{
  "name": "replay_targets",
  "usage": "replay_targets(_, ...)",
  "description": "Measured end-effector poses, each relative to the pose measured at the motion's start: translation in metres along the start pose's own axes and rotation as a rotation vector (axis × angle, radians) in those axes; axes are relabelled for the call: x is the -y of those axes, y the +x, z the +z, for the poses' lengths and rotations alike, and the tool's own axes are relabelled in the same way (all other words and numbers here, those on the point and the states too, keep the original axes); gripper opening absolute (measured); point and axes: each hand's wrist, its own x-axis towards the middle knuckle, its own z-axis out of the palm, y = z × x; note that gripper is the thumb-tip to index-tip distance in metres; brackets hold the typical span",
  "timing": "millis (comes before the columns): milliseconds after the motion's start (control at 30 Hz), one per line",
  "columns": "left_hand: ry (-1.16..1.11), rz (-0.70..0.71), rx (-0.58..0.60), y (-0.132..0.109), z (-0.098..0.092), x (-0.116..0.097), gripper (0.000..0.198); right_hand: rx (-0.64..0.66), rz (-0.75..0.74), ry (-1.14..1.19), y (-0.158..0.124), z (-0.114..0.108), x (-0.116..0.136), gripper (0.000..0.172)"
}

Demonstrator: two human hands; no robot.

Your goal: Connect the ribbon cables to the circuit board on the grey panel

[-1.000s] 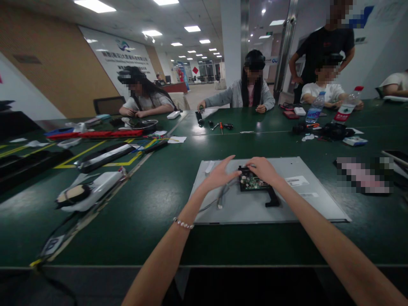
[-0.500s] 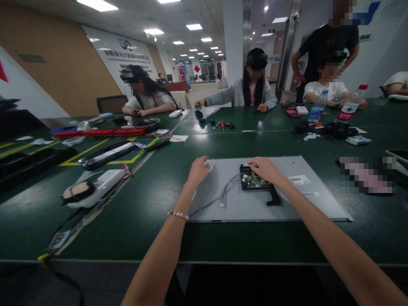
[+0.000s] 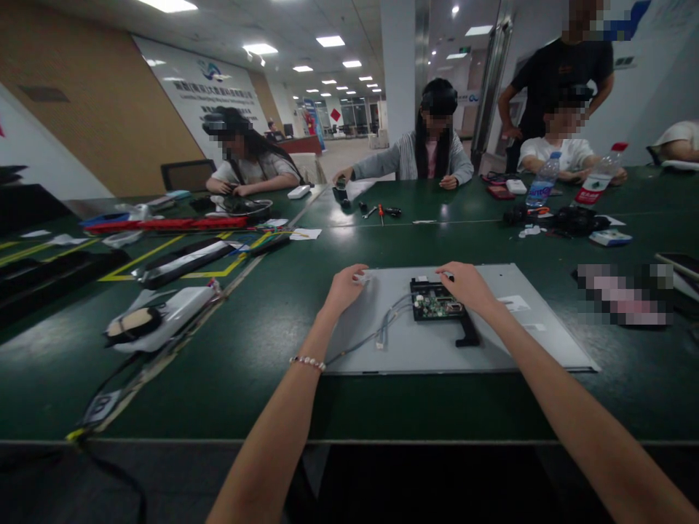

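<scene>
A pale grey flat panel [image 3: 404, 360] lies on the green table before me. On it sits a green circuit board [image 3: 437, 307] in a black plastic frame, and a grey cable [image 3: 376, 335] runs from it toward my left wrist. My left hand [image 3: 344, 290] is at the panel's far left corner, its fingers closed on a small whitish, see-through scrap [image 3: 363, 278]. At the far right corner of the board, my right hand [image 3: 470, 287] has bent fingers, with something small and dark between fingertips and thumb; its kind is unclear.
Loose tools with a red screwdriver [image 3: 381, 214] lie farther off, before a co-worker [image 3: 431, 153]. To the left are a white device [image 3: 169, 316] and a long black part [image 3: 186, 263]. Bottles [image 3: 543, 180] and black cables [image 3: 573, 220] stand and lie at the right.
My right hand has shifted a little right along the board's far edge, uncovering more of it. My left hand stays at the panel's corner with the whitish scrap. The view has shifted slightly.
</scene>
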Motion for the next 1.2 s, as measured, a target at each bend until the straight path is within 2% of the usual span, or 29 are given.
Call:
replay_targets(333,0.083,-0.004,0.006,-0.001,-0.002,-0.003,0.042,0.031,0.006,-0.022,-0.005,-0.002,0.004,0.026)
replay_targets(700,-0.08,-0.067,0.032,0.0,0.001,-0.003,0.051,0.049,0.006,-0.051,-0.006,-0.004,0.009,0.027)
replay_targets(867,-0.048,-0.104,0.072,0.001,0.001,-0.003,0.053,0.052,-0.001,-0.054,-0.007,-0.006,0.013,0.027)
replay_targets(1033,0.066,-0.082,0.063,0.002,-0.001,-0.006,0.041,0.055,-0.005,-0.056,-0.008,-0.007,0.015,0.026)
replay_targets(1200,0.031,-0.051,0.026,0.003,-0.005,-0.01,0.021,0.04,-0.019,-0.06,-0.008,-0.009,0.016,0.026)
